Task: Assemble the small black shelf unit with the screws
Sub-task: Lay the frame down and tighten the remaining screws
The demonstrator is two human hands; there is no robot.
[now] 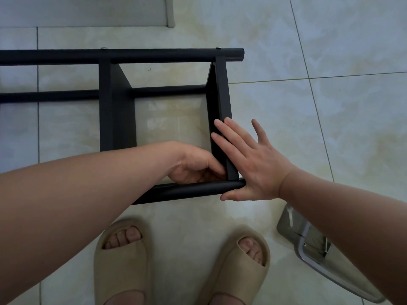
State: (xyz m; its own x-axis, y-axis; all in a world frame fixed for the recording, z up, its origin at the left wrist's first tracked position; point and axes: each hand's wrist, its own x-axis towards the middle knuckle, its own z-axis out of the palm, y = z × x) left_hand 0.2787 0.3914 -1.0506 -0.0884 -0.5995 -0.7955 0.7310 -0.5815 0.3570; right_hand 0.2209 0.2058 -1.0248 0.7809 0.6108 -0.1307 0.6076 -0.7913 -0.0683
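Pale glossy floor tiles [308,51] carry the black shelf unit [116,106], which lies on its side just beyond two beige slippers [123,260]. A clear hardware bag [308,245] sits near right. The frame looks like stiff, light metal, smooth enough to skid on tile, so bracing beats lifting. The right hand [253,164] lies flat and open across the right panel [221,93] and the end of the near tube [193,190]. The left hand [193,166] curls inside that corner; whether it holds a screw I cannot tell.

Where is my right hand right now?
In the head view, the right hand lies flat on the right end panel of the black shelf unit, thumb by the near tube, beside the left hand.
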